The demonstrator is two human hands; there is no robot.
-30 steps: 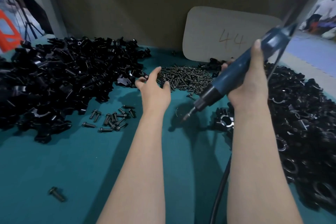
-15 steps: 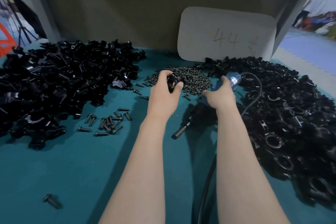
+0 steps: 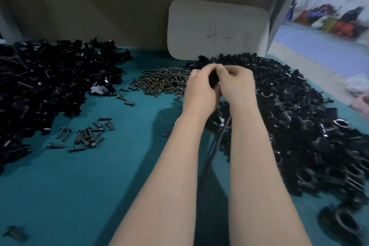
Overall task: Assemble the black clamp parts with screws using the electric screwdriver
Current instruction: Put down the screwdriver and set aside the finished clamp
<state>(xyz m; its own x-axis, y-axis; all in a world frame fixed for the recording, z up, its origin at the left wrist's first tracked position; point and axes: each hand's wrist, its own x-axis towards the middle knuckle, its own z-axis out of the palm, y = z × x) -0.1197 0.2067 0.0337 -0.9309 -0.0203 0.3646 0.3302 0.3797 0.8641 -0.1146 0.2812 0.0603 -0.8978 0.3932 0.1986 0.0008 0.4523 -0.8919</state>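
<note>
One lone screw, near left corner of the teal surface. One black cable, between the forearms. Some loose screws, left of centre. The left hand and right hand, fingers curled, jointly gripping one black clamp part above the far middle. One screw pile, just left of the hands. One left clamp heap along the left edge and one right clamp heap along the right edge. One card marked 44, upright at the far edge.

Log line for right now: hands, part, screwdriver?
left hand: grips black clamp part | right hand: pinches same part | electric screwdriver: in neither hand | cable: between forearms | screw pile: left of hands
</note>
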